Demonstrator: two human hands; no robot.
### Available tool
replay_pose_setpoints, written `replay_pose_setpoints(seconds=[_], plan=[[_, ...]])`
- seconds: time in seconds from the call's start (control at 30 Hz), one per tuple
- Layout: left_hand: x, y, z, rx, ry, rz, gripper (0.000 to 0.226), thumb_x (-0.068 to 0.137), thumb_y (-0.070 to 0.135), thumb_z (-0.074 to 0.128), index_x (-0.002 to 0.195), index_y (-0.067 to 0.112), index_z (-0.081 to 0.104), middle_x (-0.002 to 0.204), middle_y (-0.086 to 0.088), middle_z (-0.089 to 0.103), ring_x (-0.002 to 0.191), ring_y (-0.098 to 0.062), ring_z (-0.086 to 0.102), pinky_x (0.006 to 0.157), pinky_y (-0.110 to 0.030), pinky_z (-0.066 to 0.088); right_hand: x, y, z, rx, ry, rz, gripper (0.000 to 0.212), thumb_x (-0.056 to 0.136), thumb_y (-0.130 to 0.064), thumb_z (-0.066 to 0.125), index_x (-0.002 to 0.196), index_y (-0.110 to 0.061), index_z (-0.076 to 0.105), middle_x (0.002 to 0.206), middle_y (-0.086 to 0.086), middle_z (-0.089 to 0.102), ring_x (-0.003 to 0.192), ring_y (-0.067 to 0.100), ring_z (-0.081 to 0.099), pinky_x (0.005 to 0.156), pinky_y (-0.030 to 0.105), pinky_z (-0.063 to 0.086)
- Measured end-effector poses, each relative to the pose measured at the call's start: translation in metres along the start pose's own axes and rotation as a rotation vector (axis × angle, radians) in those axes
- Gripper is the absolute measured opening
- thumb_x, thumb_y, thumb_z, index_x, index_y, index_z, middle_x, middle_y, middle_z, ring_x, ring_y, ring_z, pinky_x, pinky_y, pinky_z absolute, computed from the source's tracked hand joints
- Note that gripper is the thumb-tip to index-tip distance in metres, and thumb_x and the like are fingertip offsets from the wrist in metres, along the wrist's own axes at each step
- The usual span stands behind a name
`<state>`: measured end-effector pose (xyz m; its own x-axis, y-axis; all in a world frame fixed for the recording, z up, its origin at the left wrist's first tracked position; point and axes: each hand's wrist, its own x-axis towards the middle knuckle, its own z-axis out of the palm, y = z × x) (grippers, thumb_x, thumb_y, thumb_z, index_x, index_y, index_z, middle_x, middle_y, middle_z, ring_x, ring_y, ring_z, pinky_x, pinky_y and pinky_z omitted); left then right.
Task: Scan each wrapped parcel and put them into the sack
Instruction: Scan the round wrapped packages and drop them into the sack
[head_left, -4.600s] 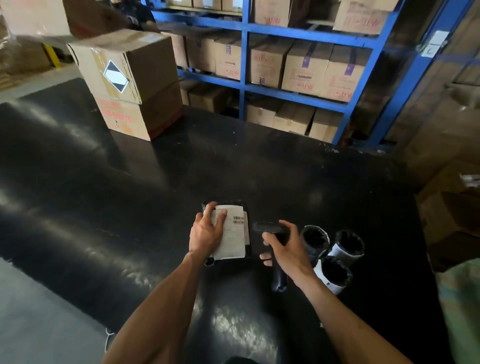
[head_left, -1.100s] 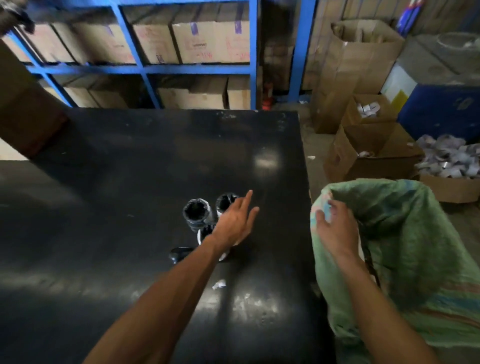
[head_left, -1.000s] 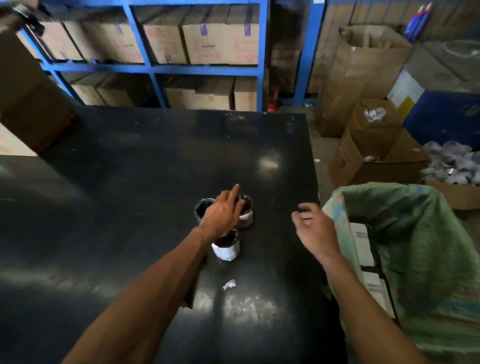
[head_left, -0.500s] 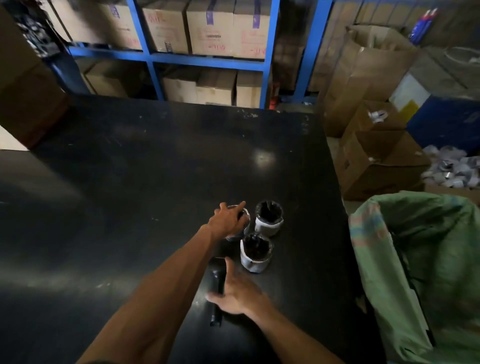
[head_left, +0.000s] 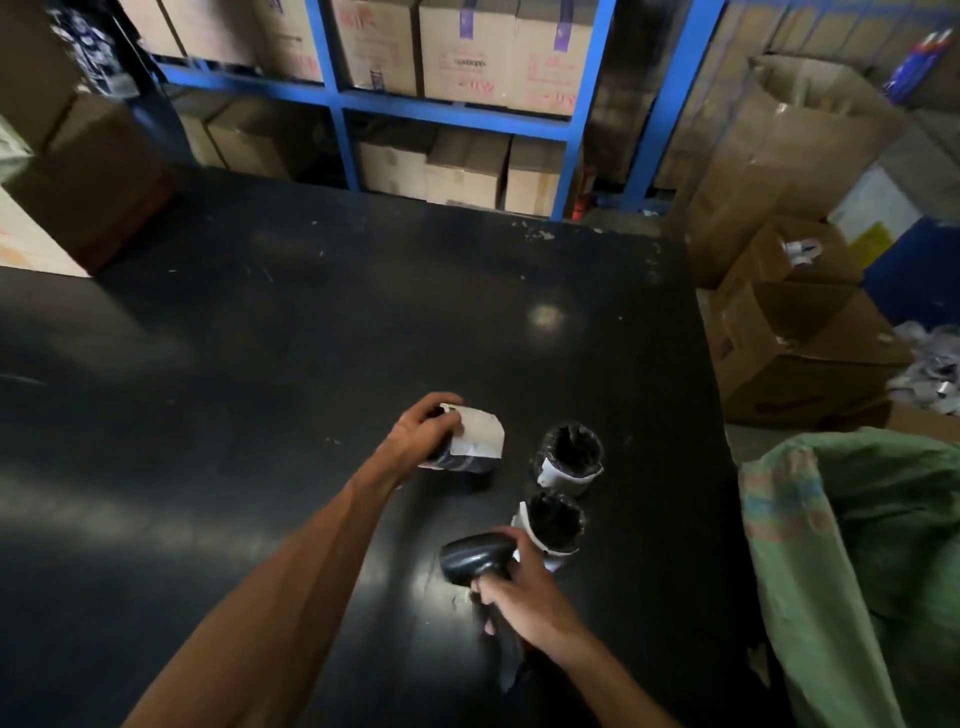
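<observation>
Parcel, tilted (head_left: 470, 440): a small round parcel in black wrap with a white paper label on its upward side, tipped over on the black table (head_left: 260, 338) near the middle of the view. Left hand (head_left: 423, 432) curled around its left end, thumb and fingers closed on the wrap; the label faces up and to the right.

Parcel, upright, far (head_left: 569, 457): same black wrap with a white label around its lower part, standing on the table just to the right of the tilted one, apart from both hands.

Parcel, upright, near (head_left: 551, 525): standing in front of the far one, white label at its base, just beside the fingers of the right hand; whether they touch cannot be told.

Scanner (head_left: 475, 560): black handheld unit, head pointing left and up toward the tilted parcel. Right hand (head_left: 524, 597) wrapped around the handle in a closed grip, the lower handle showing below the palm.

Sack (head_left: 857, 545): green woven fabric with faded coloured stripes, mouth open, standing off the right edge of the table.

Surroundings: blue shelving (head_left: 576, 104) loaded with cardboard boxes behind the table; open cartons (head_left: 800, 343) on the floor to the right.
</observation>
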<state>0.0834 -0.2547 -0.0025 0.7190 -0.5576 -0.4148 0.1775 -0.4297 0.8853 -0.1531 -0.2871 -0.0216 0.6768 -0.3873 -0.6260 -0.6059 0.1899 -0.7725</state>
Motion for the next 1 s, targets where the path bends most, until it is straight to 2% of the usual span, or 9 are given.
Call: replay_pose_setpoints(seconds=[0.17, 0.27, 0.33, 0.37, 0.5, 0.6, 0.77, 0.93, 1.0], plan=[[-0.033, -0.002, -0.046, -0.155, 0.002, 0.01, 0.034, 0.07, 0.025, 0.081, 0.101, 0.029, 0.066, 0.098, -0.002, 0.067, 0.08, -0.016, 0.065, 0.063, -0.032, 0.053, -0.017, -0.018, -0.022, 0.192, -0.023, -0.1, 0.06, 0.086, 0.014, 0.049, 0.126, -0.031, 0.051, 0.097, 0.025, 0.072, 0.053, 0.029, 0.059, 0.05, 0.034, 0.05], [-0.05, -0.004, -0.057, -0.04, -0.011, 0.126, 0.061, 0.071, 0.01, 0.089, 0.119, 0.027, 0.055, 0.104, -0.005, 0.066, 0.082, -0.014, 0.068, 0.067, -0.03, 0.059, -0.026, -0.035, -0.032, 0.319, -0.003, -0.163, 0.066, 0.083, 0.019, 0.043, 0.128, -0.028, 0.052, 0.093, 0.026, 0.069, 0.053, 0.031, 0.058, 0.05, 0.035, 0.049], [-0.057, -0.006, -0.061, 0.076, -0.026, 0.218, 0.09, 0.066, 0.012, 0.093, 0.137, 0.031, 0.041, 0.115, -0.003, 0.06, 0.098, -0.013, 0.066, 0.077, -0.025, 0.059, -0.033, -0.047, -0.039, 0.354, 0.009, -0.226, 0.067, 0.078, 0.015, 0.048, 0.129, -0.028, 0.052, 0.089, 0.026, 0.067, 0.053, 0.031, 0.057, 0.049, 0.035, 0.047], [-0.06, -0.007, -0.062, 0.109, -0.036, 0.256, 0.097, 0.062, 0.018, 0.095, 0.139, 0.036, 0.038, 0.121, -0.003, 0.057, 0.105, -0.015, 0.064, 0.082, -0.028, 0.059, -0.037, -0.052, -0.043, 0.359, 0.014, -0.272, 0.066, 0.076, 0.01, 0.051, 0.131, -0.027, 0.051, 0.087, 0.028, 0.065, 0.05, 0.03, 0.054, 0.046, 0.033, 0.045], [-0.07, -0.004, -0.062, 0.223, 0.0, 0.401, 0.078, 0.054, 0.03, 0.096, 0.116, 0.049, 0.051, 0.122, 0.005, 0.053, 0.112, -0.014, 0.06, 0.085, -0.032, 0.058, -0.063, -0.078, -0.056, 0.246, 0.071, -0.427, 0.043, 0.091, -0.007, 0.059, 0.126, -0.031, 0.053, 0.086, 0.026, 0.067, 0.048, 0.029, 0.05, 0.041, 0.032, 0.042], [-0.074, 0.0, -0.057, 0.327, 0.045, 0.518, 0.078, 0.054, 0.035, 0.095, 0.117, 0.048, 0.052, 0.122, 0.017, 0.049, 0.116, -0.012, 0.052, 0.092, -0.029, 0.052, -0.074, -0.089, -0.061, 0.17, 0.164, -0.497, 0.031, 0.101, -0.016, 0.059, 0.128, -0.029, 0.051, 0.088, 0.027, 0.067, 0.052, 0.033, 0.051, 0.041, 0.034, 0.042], [-0.079, -0.004, -0.046, 0.382, 0.08, 0.685, 0.076, 0.055, 0.027, 0.09, 0.119, 0.04, 0.052, 0.128, 0.019, 0.045, 0.121, -0.016, 0.05, 0.099, -0.037, 0.051, -0.082, -0.098, -0.058, 0.079, 0.245, -0.585, 0.03, 0.098, -0.041, 0.063, 0.125, -0.044, 0.05, 0.088, 0.014, 0.071, 0.052, 0.031, 0.059, 0.048, 0.039, 0.049], [-0.085, -0.008, -0.035, 0.353, 0.113, 0.71, 0.075, 0.054, 0.019, 0.086, 0.115, 0.04, 0.049, 0.125, 0.019, 0.041, 0.118, -0.011, 0.05, 0.092, -0.024, 0.049, -0.082, -0.102, -0.053, 0.061, 0.319, -0.594, 0.029, 0.097, -0.044, 0.064, 0.122, -0.046, 0.05, 0.081, 0.006, 0.07, 0.05, 0.028, 0.06, 0.049, 0.037, 0.049], [-0.085, -0.011, -0.034, 0.366, 0.124, 0.744, 0.075, 0.054, 0.019, 0.087, 0.116, 0.037, 0.048, 0.124, 0.013, 0.042, 0.116, -0.013, 0.051, 0.093, -0.024, 0.049, -0.08, -0.102, -0.052, 0.031, 0.345, -0.591, 0.03, 0.096, -0.046, 0.063, 0.122, -0.047, 0.048, 0.079, 0.005, 0.071, 0.049, 0.025, 0.06, 0.049, 0.035, 0.048]])
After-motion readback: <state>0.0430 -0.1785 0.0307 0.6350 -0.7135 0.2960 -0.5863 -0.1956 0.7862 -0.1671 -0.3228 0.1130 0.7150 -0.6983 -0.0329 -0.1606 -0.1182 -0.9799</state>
